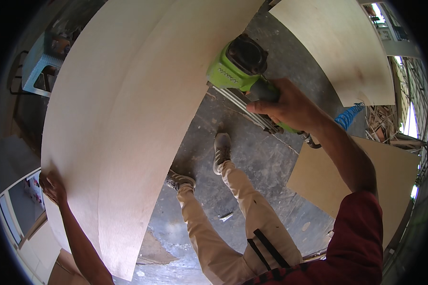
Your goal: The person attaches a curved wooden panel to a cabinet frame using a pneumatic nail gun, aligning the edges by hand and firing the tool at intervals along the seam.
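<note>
My right hand (290,105) is wrapped round the black grip of a green pneumatic nail gun (235,71). The gun's head is over the right edge of a large pale plywood sheet (123,109); whether its nose touches the wood I cannot tell. A coiled blue air hose (350,116) shows beyond my right forearm, and a metal fitting hangs at the gun's rear end. My left hand (53,186) rests at the sheet's left edge, its fingers bent over the edge and partly hidden.
Another plywood sheet (337,42) lies at the far right, and a tan board (361,175) is at the right. Scrap wood (383,124) is heaped behind it. A light-blue plastic stool (42,64) stands at the far left. My feet are on the grey concrete floor (271,175).
</note>
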The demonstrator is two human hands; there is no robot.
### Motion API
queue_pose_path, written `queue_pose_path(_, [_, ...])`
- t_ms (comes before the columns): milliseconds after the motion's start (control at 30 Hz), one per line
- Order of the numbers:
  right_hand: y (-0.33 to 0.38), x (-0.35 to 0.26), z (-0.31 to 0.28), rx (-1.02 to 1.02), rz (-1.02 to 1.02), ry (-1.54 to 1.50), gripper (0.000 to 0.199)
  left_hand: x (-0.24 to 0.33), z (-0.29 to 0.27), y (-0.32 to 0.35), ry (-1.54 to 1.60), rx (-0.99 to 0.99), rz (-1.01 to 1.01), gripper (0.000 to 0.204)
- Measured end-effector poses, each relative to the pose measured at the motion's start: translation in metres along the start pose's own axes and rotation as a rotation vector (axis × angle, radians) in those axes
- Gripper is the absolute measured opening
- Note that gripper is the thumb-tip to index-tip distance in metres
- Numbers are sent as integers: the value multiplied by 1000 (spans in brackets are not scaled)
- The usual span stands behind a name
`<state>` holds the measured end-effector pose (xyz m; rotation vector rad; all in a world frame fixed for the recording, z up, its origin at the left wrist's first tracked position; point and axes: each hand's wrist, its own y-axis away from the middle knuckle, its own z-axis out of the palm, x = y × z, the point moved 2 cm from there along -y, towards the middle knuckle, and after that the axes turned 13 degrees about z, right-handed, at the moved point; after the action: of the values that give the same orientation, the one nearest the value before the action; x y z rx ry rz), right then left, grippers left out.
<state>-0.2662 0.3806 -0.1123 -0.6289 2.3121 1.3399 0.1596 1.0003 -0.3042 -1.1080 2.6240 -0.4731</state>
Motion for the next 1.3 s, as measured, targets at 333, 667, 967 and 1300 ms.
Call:
queue_pose_path(333, [6, 2, 21, -120, -12, -52, 34, 10, -3, -6, -10, 32, 23, 57])
queue_pose_path(667, [5, 5, 22, -92, -50, 4, 34, 4, 2, -1, 62, 3, -95, 69])
queue_pose_path(967, [20, -2, 30, -132, -28, -44, 31, 5, 0, -3, 44, -55, -80, 66])
queue_pose_path(1300, [29, -5, 47, -227, 40, -105, 36, -2, 3, 0, 52, -41, -95, 71])
